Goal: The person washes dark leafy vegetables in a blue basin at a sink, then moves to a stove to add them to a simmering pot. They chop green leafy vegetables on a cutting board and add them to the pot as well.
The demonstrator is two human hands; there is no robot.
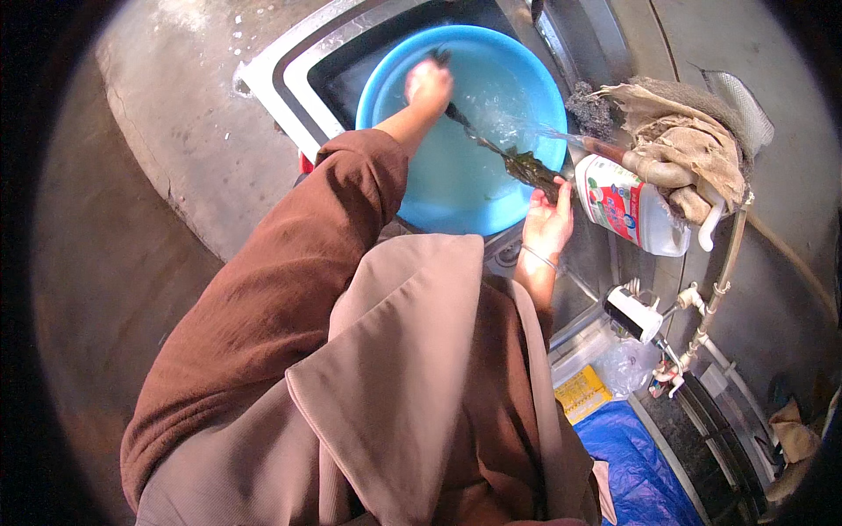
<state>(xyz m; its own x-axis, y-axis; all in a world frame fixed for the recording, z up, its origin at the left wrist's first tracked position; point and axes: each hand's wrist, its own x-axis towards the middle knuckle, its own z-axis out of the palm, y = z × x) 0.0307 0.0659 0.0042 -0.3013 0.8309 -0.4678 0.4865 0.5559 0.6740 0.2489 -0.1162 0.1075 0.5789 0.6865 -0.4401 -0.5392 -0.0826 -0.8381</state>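
Observation:
A long, dark green strip of seaweed-like leaf [529, 169] stretches across a blue plastic basin [559, 98]. My left hand [429, 85], blurred, is closed on its narrow far end above the cloudy water [454, 177]. At the basin's near right rim, my right hand [550, 214] grips the broader, crumpled end between thumb and fingers. Water streams from a tap spout [605, 150] on the right into the basin, stirring up bubbles near the strip. The basin sits in a metal sink [299, 92].
Close to my right hand stands a white plastic jug [664, 223] with a red label. Rags [697, 131] are bundled around the tap, beside a scouring pad [589, 112]. Pipes [714, 296], a water heater-like white cylinder [635, 314] and a blue tarp [635, 454] lie lower right.

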